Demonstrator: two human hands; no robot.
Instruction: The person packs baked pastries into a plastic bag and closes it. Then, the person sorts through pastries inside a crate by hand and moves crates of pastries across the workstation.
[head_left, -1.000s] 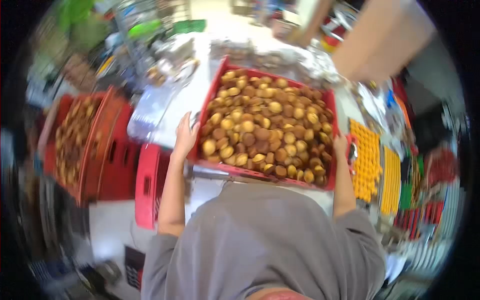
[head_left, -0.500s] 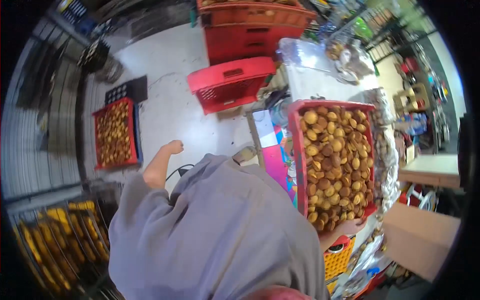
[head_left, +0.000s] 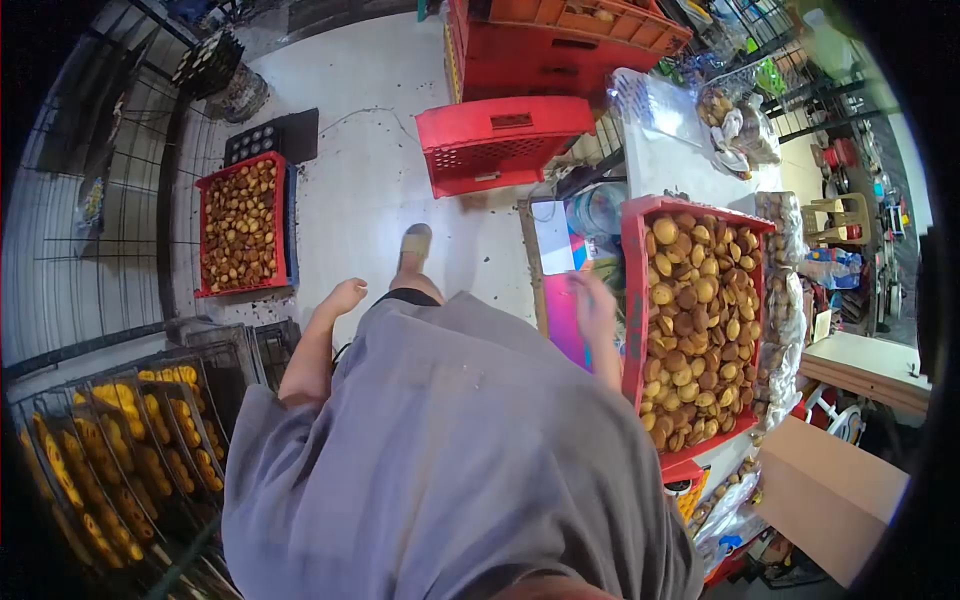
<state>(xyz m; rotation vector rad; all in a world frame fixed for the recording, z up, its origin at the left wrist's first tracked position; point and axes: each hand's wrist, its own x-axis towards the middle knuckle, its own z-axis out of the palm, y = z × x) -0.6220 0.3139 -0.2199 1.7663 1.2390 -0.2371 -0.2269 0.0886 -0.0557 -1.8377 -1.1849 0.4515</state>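
My left hand [head_left: 347, 295] hangs out to the left over the pale floor, its fingers curled in with nothing seen in them. My right hand [head_left: 594, 308] is slightly blurred beside the left wall of a red crate [head_left: 633, 300]; its fingers look partly stretched and apart, and it holds nothing visible. Small round golden-brown cakes [head_left: 700, 330] fill that crate, which rests at the table on my right. Below the right hand lies a pink and white printed sheet or box [head_left: 560, 310].
Another red crate of cakes [head_left: 240, 225] stands on the floor at left, near a dark muffin tray [head_left: 262, 143]. A red crate [head_left: 505, 145] tilts before stacked red crates [head_left: 540, 70]. A rack of yellow baked goods [head_left: 130, 450] is at lower left, an open cardboard box [head_left: 830, 490] at lower right.
My right hand has left the near end of the cake-filled crate and swung forward along its left side. My body has stepped, with a foot now showing ahead. My left hand stays curled.
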